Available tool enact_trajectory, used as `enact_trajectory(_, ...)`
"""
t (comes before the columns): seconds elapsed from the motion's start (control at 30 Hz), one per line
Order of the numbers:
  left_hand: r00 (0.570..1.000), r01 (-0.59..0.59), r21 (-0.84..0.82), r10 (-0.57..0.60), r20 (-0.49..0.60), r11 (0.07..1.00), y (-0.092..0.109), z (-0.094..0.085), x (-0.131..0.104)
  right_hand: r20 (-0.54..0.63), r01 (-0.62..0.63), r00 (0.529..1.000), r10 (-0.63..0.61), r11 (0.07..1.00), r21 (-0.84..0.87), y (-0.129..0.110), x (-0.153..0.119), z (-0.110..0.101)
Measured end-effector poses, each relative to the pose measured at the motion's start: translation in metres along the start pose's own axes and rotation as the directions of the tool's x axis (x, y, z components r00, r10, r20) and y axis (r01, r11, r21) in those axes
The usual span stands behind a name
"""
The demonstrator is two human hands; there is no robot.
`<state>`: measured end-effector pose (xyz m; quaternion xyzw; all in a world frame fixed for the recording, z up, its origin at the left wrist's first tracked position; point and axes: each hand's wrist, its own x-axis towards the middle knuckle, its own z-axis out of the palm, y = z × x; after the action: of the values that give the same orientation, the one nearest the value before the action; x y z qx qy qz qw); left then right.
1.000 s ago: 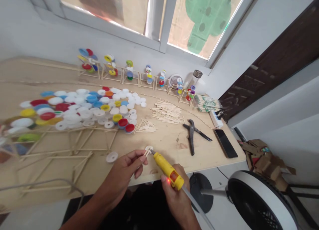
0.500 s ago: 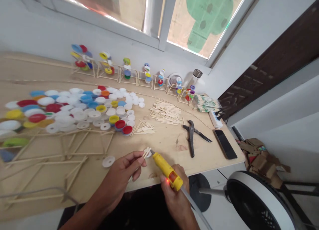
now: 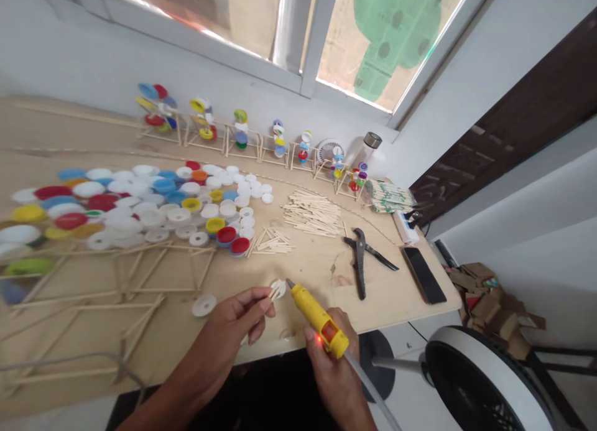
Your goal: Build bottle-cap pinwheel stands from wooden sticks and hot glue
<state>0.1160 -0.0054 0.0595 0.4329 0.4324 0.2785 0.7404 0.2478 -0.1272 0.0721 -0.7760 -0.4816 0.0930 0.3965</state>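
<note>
Near the table's front edge my left hand (image 3: 242, 319) pinches short wooden sticks (image 3: 276, 290) between thumb and fingers. A white cap (image 3: 281, 286) lies just behind the stick ends. My right hand (image 3: 333, 350) is wrapped round a yellow glue gun (image 3: 319, 316), whose red light glows by the thumb. The gun's nozzle points up and left, a little to the right of the sticks and apart from them. Left of my left hand, another white cap with a hole (image 3: 204, 305) rests on the table.
Coloured bottle caps (image 3: 140, 210) and stick frames (image 3: 135, 288) cover the left. Cut sticks (image 3: 311, 212), pliers (image 3: 360, 263) and a phone (image 3: 423, 275) lie to the right. Small cap wheels (image 3: 241, 132) stand along the wall. A fan (image 3: 485, 378) stands beyond the right edge.
The glue gun's nozzle has drawn slightly back from the sticks, to the right. My left hand still holds the sticks. The whole view has shifted a little.
</note>
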Motion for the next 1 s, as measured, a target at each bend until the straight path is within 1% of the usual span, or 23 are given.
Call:
enact_trajectory(0.2, 0.999, -0.037, 0.032, 0.038, -0.025, 0.999, 0.003, 0.001, 0.000, 0.062, 0.079, 0.995, -0.080, 0.996, 0.030, -0.002, -0.001, -0.002)
enact_trajectory(0.33, 0.997, -0.048, 0.074, 0.052, -0.053, 0.996, 0.007, 0.001, 0.001, 0.029, 0.059, 0.998, -0.059, 0.998, 0.026, -0.008, -0.001, 0.001)
enact_trajectory(0.53, 0.996, -0.031, 0.058, 0.036, -0.076, 0.998, 0.006, 0.003, 0.004, -0.012, 0.076, 0.997, -0.076, 0.997, 0.010, -0.008, 0.000, 0.005)
enact_trajectory(0.7, 0.997, -0.023, 0.059, 0.028, -0.077, 0.998, 0.006, 0.004, 0.004, 0.004, 0.058, 0.998, -0.058, 0.998, -0.005, -0.009, 0.000, 0.005)
enact_trajectory(0.8, 0.997, -0.037, 0.088, 0.042, -0.064, 0.995, 0.005, 0.001, 0.003, 0.013, 0.042, 0.999, -0.042, 0.999, -0.005, -0.010, 0.001, 0.004)
enact_trajectory(0.9, 0.997, -0.052, 0.112, 0.059, -0.058, 0.992, 0.003, -0.002, 0.004, 0.007, 0.055, 0.998, -0.055, 0.998, -0.014, -0.012, 0.002, 0.003)
enact_trajectory(1.0, 0.996, -0.040, 0.122, 0.049, -0.068, 0.992, 0.003, -0.003, 0.005, 0.013, 0.047, 0.999, -0.047, 0.999, -0.016, -0.011, 0.005, 0.002)
